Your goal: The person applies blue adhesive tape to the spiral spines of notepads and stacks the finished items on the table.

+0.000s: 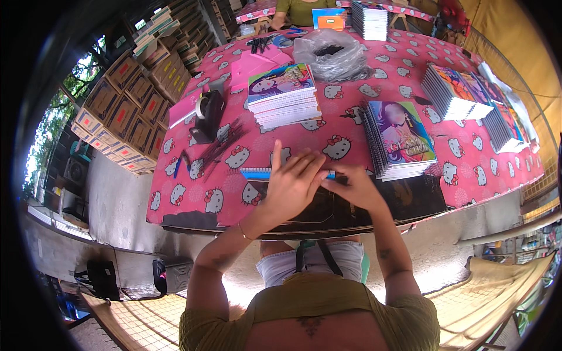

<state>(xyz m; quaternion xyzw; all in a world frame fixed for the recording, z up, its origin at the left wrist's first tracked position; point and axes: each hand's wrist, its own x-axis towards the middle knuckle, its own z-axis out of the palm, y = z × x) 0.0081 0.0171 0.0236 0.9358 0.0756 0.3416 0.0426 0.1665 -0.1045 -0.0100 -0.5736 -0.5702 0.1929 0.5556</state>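
Observation:
A narrow blue notebook, seen almost edge-on, is between my hands close to the table's front edge. My left hand lies across its middle with fingers stretched out, one of them sticking up apart from the others. At the right end, my right hand is closed with bent fingers around the notebook, and the fingertips of both hands nearly meet. My hands hide most of its length. Right of them stands a stack of spiral notebooks with a colourful illustrated cover. Beyond them is another notebook stack.
A black tape dispenser stands at the left, beside thin black binding wires. A clear plastic bag lies farther back. More notebook stacks are at the right. Cartons are piled left of the table. Another person sits opposite.

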